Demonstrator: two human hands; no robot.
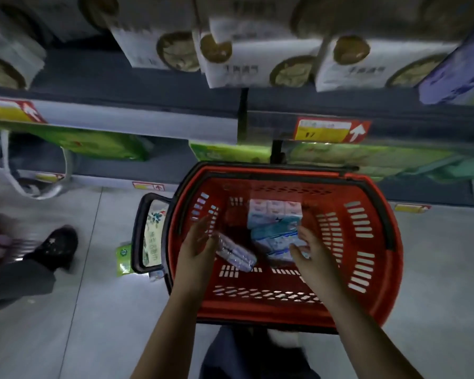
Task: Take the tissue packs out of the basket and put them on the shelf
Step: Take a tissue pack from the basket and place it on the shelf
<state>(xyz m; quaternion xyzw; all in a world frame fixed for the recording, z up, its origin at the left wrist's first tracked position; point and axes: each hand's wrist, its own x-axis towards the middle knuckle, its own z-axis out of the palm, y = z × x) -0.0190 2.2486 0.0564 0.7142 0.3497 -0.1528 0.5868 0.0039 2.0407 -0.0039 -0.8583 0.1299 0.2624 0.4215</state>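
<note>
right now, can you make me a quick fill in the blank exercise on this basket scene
1. The tissue packs lie in a ____ basket.
2. The right hand reaches the ____ pack in the middle.
3. The price tag above the basket shows a white ____ pointing up.

Missing words: red; blue; arrow
</note>
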